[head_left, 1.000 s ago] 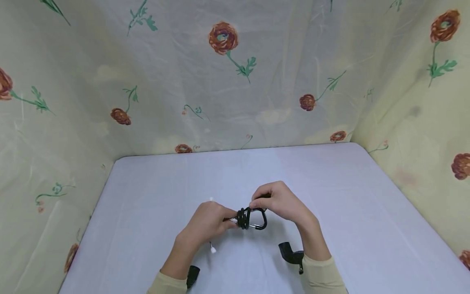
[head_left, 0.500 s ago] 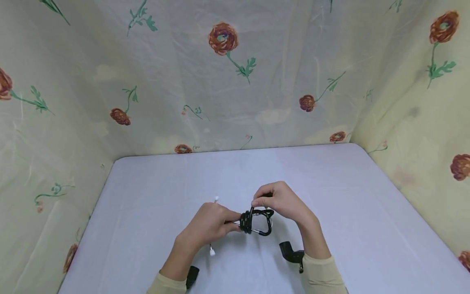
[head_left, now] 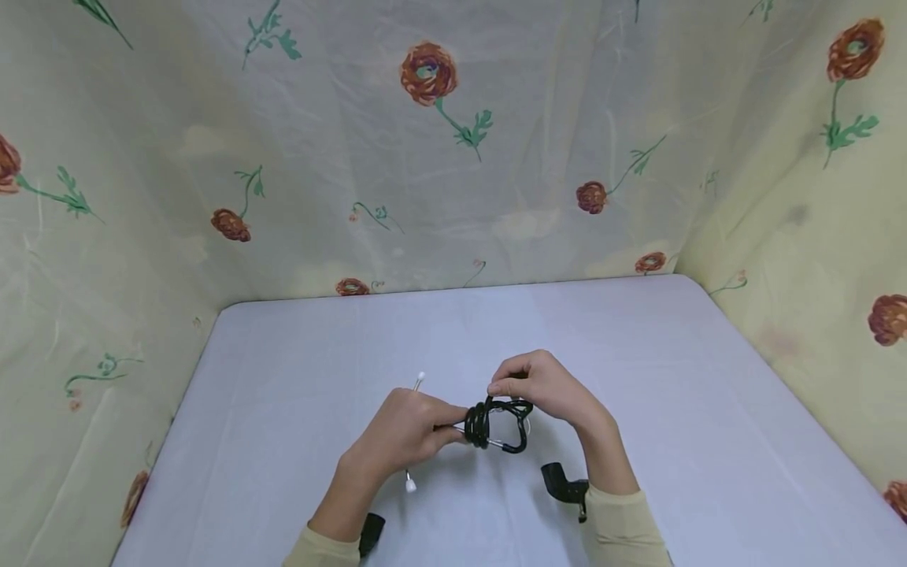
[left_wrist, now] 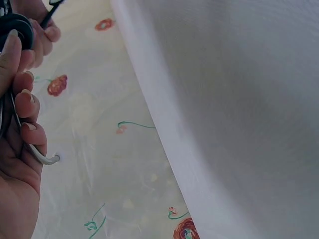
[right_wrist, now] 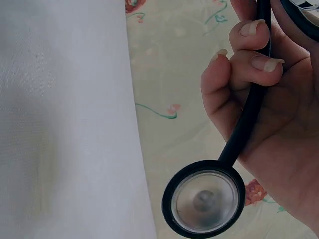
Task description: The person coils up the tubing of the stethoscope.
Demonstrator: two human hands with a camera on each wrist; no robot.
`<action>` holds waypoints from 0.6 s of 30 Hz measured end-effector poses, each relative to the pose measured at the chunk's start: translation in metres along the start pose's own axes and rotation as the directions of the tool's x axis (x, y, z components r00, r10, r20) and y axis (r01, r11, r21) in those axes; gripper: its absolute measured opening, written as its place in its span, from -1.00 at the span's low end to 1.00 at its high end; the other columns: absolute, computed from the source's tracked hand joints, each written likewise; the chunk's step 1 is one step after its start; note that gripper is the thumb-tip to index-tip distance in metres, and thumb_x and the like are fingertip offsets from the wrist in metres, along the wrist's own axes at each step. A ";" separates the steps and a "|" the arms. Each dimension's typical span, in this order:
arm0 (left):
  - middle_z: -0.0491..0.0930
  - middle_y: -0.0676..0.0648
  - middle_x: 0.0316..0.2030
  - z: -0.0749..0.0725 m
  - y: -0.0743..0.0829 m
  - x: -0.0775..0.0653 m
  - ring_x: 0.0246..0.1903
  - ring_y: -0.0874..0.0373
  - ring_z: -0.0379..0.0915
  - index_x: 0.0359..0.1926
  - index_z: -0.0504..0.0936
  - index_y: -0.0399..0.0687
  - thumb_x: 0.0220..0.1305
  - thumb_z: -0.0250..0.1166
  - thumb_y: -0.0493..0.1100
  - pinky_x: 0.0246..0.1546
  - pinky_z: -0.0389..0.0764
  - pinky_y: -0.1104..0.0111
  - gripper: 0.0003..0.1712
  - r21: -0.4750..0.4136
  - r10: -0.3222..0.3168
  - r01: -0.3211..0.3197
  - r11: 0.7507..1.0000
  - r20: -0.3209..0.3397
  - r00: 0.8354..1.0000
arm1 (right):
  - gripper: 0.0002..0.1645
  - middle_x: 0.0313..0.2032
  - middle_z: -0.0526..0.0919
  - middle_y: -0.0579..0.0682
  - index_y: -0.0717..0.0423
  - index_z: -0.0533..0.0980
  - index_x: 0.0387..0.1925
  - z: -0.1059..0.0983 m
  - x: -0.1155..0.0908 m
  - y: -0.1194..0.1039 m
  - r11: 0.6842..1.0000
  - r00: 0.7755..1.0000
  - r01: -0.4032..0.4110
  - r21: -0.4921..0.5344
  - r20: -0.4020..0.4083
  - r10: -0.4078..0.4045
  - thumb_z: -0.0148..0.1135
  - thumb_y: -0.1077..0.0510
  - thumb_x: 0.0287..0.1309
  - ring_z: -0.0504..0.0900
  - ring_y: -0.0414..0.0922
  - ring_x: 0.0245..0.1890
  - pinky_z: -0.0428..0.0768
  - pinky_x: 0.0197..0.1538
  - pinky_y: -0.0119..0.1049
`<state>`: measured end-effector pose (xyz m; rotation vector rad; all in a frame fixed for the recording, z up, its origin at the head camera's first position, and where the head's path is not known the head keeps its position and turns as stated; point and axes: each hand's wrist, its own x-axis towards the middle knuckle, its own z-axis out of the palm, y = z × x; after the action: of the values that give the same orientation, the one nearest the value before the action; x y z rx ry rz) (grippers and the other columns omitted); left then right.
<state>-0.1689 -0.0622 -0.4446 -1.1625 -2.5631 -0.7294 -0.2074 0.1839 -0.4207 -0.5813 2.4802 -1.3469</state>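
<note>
A stethoscope is held between both hands, its black tubing [head_left: 477, 426] wound in several turns around the metal ear tubes. My left hand [head_left: 405, 429] grips the ear tubes, with white ear tips [head_left: 411, 486] sticking out on either side of it in the head view. My right hand [head_left: 542, 387] holds the tubing's end part just right of the coil, fingers curled around it. In the right wrist view the round chest piece [right_wrist: 204, 199] hangs from that tubing below the fingers. The left wrist view shows a metal ear tube [left_wrist: 37, 152] lying across the left palm.
Both hands are above a table with a white cover [head_left: 319, 339]. Floral curtains [head_left: 524, 157] enclose its back and sides. Black wrist mounts [head_left: 563, 483] show by both wrists.
The coil and loop have shifted slightly right, and the ear tip beyond the left hand shows more. The strand at the right hand now stands up from the coil.
</note>
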 end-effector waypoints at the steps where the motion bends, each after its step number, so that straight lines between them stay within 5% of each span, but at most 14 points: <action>1: 0.78 0.22 -0.35 0.000 0.000 0.000 -0.55 0.57 0.45 -0.18 0.81 0.24 0.09 0.46 0.07 -0.51 0.32 0.70 -0.76 0.003 0.007 -0.007 1.000 -0.008 1.000 | -0.82 -0.43 0.67 -0.05 0.03 0.70 -0.41 0.000 0.000 0.001 1.000 1.000 -0.003 0.002 0.002 0.003 0.37 0.02 0.20 0.51 -0.15 -0.41 0.52 -0.27 -0.30; 11: 0.79 0.19 -0.36 0.002 -0.004 -0.001 -0.49 0.54 0.57 -0.13 0.80 0.22 0.06 0.48 0.05 -0.50 0.38 0.68 -0.70 0.020 0.072 -0.070 0.997 -0.074 0.995 | -0.79 -0.53 0.53 -0.07 0.10 0.67 -0.39 -0.001 0.002 0.004 0.999 1.000 -0.010 0.045 0.008 0.010 0.32 0.04 0.24 0.43 -0.21 -0.51 0.41 -0.42 -0.35; 18: 0.79 0.18 -0.36 0.004 -0.004 -0.001 -0.44 0.51 0.64 -0.19 0.80 0.14 0.09 0.49 0.00 -0.47 0.44 0.70 -0.77 -0.034 0.111 -0.117 0.993 -0.142 0.984 | -0.76 -0.55 0.45 -0.12 0.13 0.62 -0.44 0.001 0.002 0.007 0.991 0.999 0.043 0.123 0.015 -0.045 0.25 0.08 0.29 0.41 -0.21 -0.49 0.43 -0.34 -0.32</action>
<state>-0.1715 -0.0633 -0.4495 -1.2136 -2.3567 -0.8110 -0.2105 0.1850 -0.4269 -0.6205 2.3634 -1.4915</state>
